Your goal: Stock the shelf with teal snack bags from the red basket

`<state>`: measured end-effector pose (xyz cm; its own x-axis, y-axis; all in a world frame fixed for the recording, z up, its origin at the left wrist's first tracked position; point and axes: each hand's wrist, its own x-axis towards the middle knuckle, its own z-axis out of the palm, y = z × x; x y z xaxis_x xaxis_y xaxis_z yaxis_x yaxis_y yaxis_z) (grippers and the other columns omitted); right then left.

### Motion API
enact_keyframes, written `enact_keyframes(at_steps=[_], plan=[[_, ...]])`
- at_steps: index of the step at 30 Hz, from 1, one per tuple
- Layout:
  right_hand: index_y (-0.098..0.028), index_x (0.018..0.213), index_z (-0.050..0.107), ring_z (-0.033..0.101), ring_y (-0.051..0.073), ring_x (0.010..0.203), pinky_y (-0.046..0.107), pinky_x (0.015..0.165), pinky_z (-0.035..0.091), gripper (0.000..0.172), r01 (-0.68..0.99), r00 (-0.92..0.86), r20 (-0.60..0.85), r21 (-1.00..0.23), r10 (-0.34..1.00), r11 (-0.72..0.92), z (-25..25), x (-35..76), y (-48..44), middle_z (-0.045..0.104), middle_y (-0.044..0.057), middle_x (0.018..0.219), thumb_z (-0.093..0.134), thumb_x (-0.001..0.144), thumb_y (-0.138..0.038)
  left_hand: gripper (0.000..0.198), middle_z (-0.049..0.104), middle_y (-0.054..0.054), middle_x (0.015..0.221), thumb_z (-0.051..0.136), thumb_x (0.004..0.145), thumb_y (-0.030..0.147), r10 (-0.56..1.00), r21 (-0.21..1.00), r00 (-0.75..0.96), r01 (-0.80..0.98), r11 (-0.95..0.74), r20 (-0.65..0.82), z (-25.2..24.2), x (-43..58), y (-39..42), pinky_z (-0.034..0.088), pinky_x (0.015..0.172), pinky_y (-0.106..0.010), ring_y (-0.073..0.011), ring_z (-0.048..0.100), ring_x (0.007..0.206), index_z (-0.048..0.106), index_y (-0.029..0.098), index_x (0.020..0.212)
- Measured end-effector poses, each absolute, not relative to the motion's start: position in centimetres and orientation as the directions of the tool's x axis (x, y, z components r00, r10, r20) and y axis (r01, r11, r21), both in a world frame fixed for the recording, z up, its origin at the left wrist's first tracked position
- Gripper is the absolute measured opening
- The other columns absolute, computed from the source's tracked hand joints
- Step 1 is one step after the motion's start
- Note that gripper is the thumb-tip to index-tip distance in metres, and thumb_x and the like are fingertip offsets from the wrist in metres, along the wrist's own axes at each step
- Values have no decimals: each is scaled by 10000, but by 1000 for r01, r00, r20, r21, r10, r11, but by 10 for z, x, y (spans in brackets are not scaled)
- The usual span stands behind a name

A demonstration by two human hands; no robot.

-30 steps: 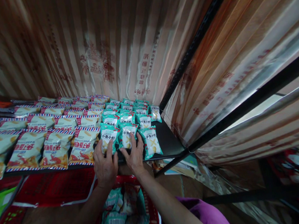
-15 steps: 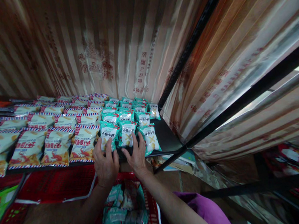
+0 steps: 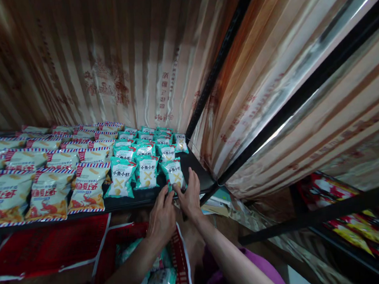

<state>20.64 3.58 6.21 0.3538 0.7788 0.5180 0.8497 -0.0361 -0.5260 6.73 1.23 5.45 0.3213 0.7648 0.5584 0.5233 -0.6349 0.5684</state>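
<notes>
A small teal-and-white snack bag (image 3: 173,171) leans in the front row at the right end of the teal group, on a black shelf (image 3: 197,170). My right hand (image 3: 189,197) is at its lower right corner, thumb across the front and fingers along the right side. At the bag's lower left corner is my left hand (image 3: 162,215), its fingers stretched toward the bottom edge with nothing held. Left of this bag stand two more front-row teal bags, the middle one (image 3: 146,172) and the left one (image 3: 119,178). Similar bags are lined up behind them.
Larger striped-edge snack bags (image 3: 89,186) fill the shelf's left side. Below, a red bag (image 3: 183,257) holds more teal packs (image 3: 160,283). A black frame bar (image 3: 264,166) slants at right, before a pleated curtain (image 3: 127,41). Colourful packets (image 3: 353,229) lie lower right.
Both hands have moved right, from the left and middle front teal bags to the right-hand one. That bag now stands closer to the middle bag. The view has shifted right.
</notes>
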Motion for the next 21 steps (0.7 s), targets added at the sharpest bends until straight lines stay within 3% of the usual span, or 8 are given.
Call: enact_keyframes(at_steps=[5, 9, 15, 21], plan=[[-120, 1460, 209, 450, 305, 1274, 494, 1029, 372, 791, 726, 352, 364, -688, 862, -6, 64, 222, 36, 442, 209, 1394, 544, 826, -453, 584, 319, -159, 1493, 404, 805, 65, 859, 682, 296, 521, -512, 419, 47, 100, 10, 388, 1077, -432, -264, 323, 1375, 379, 136, 1384], [-130, 1471, 194, 580, 297, 1141, 470, 953, 452, 808, 605, 381, 243, -796, 892, -42, 64, 223, 36, 566, 191, 1271, 567, 816, -422, 554, 299, -204, 1491, 393, 830, 93, 897, 750, 220, 494, -441, 383, 40, 114, 14, 390, 1071, -450, -276, 311, 1380, 360, 84, 1383], [-151, 1448, 269, 468, 269, 1275, 437, 1042, 396, 752, 553, 415, 376, -827, 829, 99, 64, 219, 37, 459, 159, 1401, 592, 807, -376, 524, 330, -178, 1480, 373, 853, 95, 851, 738, 177, 432, -519, 495, 38, 119, 20, 379, 1083, -455, -252, 311, 1382, 367, 119, 1376], [-121, 1441, 260, 368, 270, 1342, 451, 1100, 312, 754, 555, 411, 367, -827, 835, 91, 70, 212, 50, 371, 178, 1455, 566, 806, -387, 557, 288, -154, 1508, 371, 839, 65, 849, 736, 162, 435, -519, 503, 39, 115, 32, 407, 1070, -430, -251, 318, 1379, 359, 138, 1390]])
